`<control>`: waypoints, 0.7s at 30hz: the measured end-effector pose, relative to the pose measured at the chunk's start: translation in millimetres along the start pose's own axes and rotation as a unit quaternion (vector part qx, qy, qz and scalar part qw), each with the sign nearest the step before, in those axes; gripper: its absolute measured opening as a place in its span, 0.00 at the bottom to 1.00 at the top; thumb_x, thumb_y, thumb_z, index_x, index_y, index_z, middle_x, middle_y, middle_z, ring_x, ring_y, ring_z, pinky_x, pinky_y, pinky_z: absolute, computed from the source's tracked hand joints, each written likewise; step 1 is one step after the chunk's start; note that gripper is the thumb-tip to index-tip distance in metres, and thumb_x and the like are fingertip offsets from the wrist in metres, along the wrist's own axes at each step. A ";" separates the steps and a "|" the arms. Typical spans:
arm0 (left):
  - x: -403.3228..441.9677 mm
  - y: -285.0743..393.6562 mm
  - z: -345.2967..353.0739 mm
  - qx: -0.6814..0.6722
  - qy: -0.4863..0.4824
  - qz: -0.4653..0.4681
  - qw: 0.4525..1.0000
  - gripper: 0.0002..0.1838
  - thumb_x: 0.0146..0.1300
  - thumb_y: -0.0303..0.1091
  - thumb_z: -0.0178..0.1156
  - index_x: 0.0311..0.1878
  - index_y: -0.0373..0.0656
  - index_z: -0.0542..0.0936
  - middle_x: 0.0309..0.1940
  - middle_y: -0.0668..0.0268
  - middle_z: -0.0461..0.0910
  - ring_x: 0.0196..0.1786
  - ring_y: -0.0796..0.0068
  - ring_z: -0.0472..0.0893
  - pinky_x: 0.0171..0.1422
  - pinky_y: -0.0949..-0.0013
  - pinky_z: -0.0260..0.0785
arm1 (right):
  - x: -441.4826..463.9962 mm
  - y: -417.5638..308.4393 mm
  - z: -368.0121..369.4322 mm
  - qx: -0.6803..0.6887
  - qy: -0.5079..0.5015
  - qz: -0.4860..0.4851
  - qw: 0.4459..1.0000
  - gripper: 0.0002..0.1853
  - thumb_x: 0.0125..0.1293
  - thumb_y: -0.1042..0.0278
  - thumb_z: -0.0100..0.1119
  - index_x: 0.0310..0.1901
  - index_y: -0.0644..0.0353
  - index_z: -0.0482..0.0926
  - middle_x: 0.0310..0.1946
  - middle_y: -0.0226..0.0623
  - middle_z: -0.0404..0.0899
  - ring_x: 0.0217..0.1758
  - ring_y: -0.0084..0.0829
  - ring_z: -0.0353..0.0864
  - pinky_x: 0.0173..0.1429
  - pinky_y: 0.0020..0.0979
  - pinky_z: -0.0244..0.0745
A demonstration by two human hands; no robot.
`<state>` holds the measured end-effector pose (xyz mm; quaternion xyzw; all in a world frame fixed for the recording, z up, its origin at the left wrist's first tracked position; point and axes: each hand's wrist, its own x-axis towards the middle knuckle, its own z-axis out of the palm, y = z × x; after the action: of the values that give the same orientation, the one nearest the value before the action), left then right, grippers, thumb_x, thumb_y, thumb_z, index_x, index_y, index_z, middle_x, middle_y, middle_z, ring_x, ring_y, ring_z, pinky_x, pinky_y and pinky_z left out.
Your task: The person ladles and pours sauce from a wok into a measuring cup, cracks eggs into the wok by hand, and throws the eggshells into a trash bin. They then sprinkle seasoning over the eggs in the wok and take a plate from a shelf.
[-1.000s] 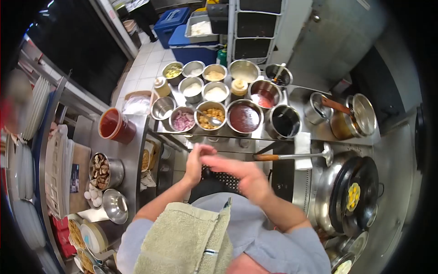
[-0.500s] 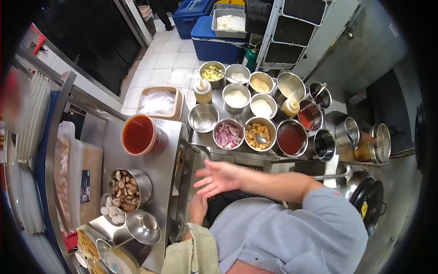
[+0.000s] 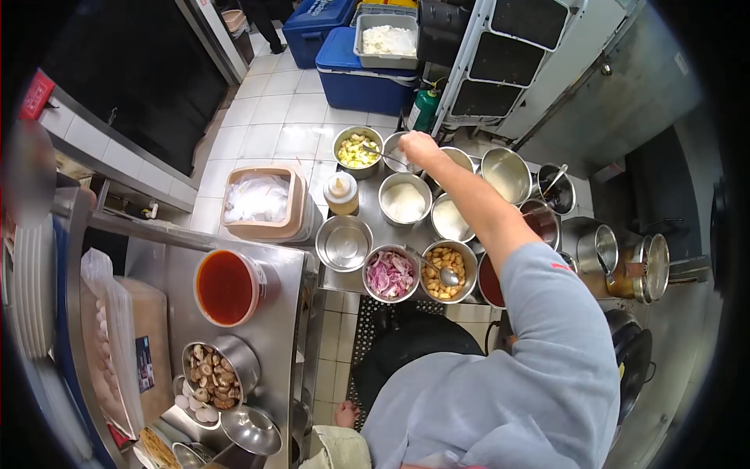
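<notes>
My right hand (image 3: 419, 148) reaches over the back row of metal pots, at the rim of a small pot (image 3: 396, 153). Its fingers are bent down and closed, their tips hidden. Beside it, green-yellow chopped pieces fill another pot (image 3: 357, 152), with a spoon handle slanting out towards my hand. In front stand pots of white powder (image 3: 404, 202) and white contents (image 3: 451, 219). Low beside my body, my left hand (image 3: 346, 413) shows only partly, its fingers curled; what it holds, if anything, is hidden.
Pots of sliced onion (image 3: 390, 274) and brown cubes (image 3: 444, 271) line the near edge, beside an empty pot (image 3: 344, 243). Left are a red sauce tub (image 3: 226, 288) and mushrooms (image 3: 212, 377). A squeeze bottle (image 3: 341, 194) stands behind; dark pans (image 3: 637, 367) lie right.
My right hand has moved from in front of my body forward to the back pots, its spread fingers now closed. My left hand has dropped lower, and the view has shifted.
</notes>
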<state>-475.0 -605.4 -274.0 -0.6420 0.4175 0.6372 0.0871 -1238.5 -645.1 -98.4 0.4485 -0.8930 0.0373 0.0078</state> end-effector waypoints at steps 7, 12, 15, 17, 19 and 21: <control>6.9 3.4 1.0 0.004 0.008 -0.019 1.000 0.10 0.69 0.38 0.51 0.36 0.43 0.77 0.27 0.69 0.78 0.26 0.78 0.78 0.25 0.73 0.70 | 4.7 -4.1 10.5 -0.054 -0.042 -0.022 0.997 0.09 0.56 0.73 0.54 0.30 0.60 0.85 0.32 0.47 0.85 0.39 0.42 0.87 0.44 0.40 0.82; 16.8 18.3 6.3 -0.019 0.005 -0.020 1.000 0.08 0.68 0.35 0.52 0.37 0.41 0.75 0.30 0.66 0.77 0.29 0.75 0.77 0.30 0.71 0.70 | 6.1 -5.6 16.2 -0.055 -0.051 -0.024 0.997 0.08 0.56 0.72 0.55 0.29 0.61 0.85 0.31 0.47 0.85 0.37 0.42 0.87 0.43 0.40 0.82; 8.3 46.4 12.5 -0.011 0.031 -0.020 0.999 0.06 0.67 0.32 0.52 0.37 0.41 0.74 0.32 0.64 0.76 0.29 0.73 0.75 0.33 0.69 0.70 | 6.0 -2.4 19.7 -0.037 -0.010 -0.016 0.999 0.08 0.56 0.74 0.54 0.28 0.60 0.85 0.31 0.47 0.85 0.37 0.42 0.87 0.44 0.39 0.82; 3.2 54.4 10.9 0.007 0.034 -0.003 0.999 0.06 0.69 0.33 0.51 0.38 0.40 0.74 0.33 0.64 0.76 0.29 0.73 0.75 0.32 0.69 0.70 | 8.4 -0.4 20.6 -0.021 0.025 -0.012 0.999 0.08 0.55 0.74 0.55 0.27 0.60 0.84 0.31 0.47 0.85 0.37 0.42 0.87 0.44 0.38 0.82; 8.6 56.5 7.8 0.001 0.027 0.000 1.000 0.08 0.69 0.34 0.51 0.43 0.39 0.74 0.33 0.63 0.77 0.31 0.73 0.76 0.34 0.68 0.70 | 9.3 5.5 12.1 0.050 0.004 0.033 0.998 0.05 0.52 0.72 0.61 0.29 0.60 0.86 0.31 0.46 0.85 0.37 0.41 0.87 0.44 0.37 0.82; 22.6 44.3 0.5 -0.004 -0.003 -0.002 1.000 0.09 0.69 0.34 0.51 0.44 0.40 0.76 0.35 0.63 0.79 0.32 0.73 0.78 0.34 0.69 0.71 | 6.6 10.2 2.1 0.185 0.034 0.102 0.977 0.06 0.50 0.70 0.65 0.30 0.59 0.87 0.31 0.45 0.85 0.36 0.39 0.87 0.44 0.35 0.81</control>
<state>-507.8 -642.9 -275.6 -0.6409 0.4135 0.6408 0.0875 -1250.5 -644.5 -100.8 0.3472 -0.9110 0.2171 -0.0489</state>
